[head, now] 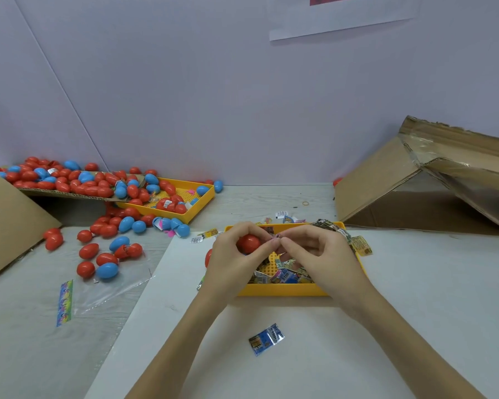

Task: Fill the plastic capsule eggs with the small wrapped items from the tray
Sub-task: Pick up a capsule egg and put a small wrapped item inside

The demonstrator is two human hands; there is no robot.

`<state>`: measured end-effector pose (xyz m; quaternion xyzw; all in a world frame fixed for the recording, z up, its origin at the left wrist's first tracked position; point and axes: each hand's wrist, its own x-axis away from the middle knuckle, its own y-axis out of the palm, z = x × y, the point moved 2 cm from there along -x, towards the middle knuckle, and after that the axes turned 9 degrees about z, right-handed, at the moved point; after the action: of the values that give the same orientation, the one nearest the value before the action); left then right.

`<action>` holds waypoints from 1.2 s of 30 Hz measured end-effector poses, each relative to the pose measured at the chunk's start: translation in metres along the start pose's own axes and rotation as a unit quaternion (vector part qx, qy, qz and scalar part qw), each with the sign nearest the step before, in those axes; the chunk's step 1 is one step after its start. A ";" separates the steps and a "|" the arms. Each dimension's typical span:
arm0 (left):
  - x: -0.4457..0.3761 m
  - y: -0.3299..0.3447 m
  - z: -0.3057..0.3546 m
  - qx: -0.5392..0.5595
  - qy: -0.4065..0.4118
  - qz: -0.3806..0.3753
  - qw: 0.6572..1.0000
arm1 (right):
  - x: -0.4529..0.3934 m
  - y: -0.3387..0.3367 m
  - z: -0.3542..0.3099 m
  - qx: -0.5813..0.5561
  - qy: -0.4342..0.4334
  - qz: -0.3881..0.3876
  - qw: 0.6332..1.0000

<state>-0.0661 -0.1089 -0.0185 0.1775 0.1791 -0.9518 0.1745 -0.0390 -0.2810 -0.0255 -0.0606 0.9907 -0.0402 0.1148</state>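
Left hand [236, 254] curls round a red egg [249, 243], its axis unclear; right hand [314, 249] pinches a small item [277, 236] at the egg, over the yellow tray [283, 290].

Grey table [271, 203], white sheet [386, 326], two yellow trays [283, 290], loose eggs [98, 254], cardboard boxes [386, 185], blue packet [266, 339]

A red egg [249, 243] sits in my left grip [236, 254], over the far left corner of the yellow tray [283, 290]. Small printed packets [283, 275] lie heaped in that tray just below both grips. One blue packet [266, 339] lies flat on the table, nearer me than my grips.
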 end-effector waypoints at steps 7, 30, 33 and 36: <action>-0.003 -0.003 -0.001 0.040 -0.038 0.005 0.998 | -0.003 -0.006 -0.003 -0.021 0.018 0.022 0.999; -0.001 0.000 -0.004 0.058 -0.050 -0.092 0.993 | -0.008 -0.012 0.002 -0.139 0.097 0.094 0.981; -0.002 -0.004 -0.004 0.058 -0.045 -0.081 0.994 | -0.008 -0.013 0.002 -0.133 0.091 0.081 0.984; -0.004 -0.005 -0.002 0.068 -0.029 -0.092 0.993 | -0.009 -0.013 0.004 -0.080 0.080 0.085 0.990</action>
<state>-0.0646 -0.1027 -0.0168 0.1437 0.1237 -0.9787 0.0792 -0.0278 -0.2934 -0.0261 0.0180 0.9983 0.0446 0.0327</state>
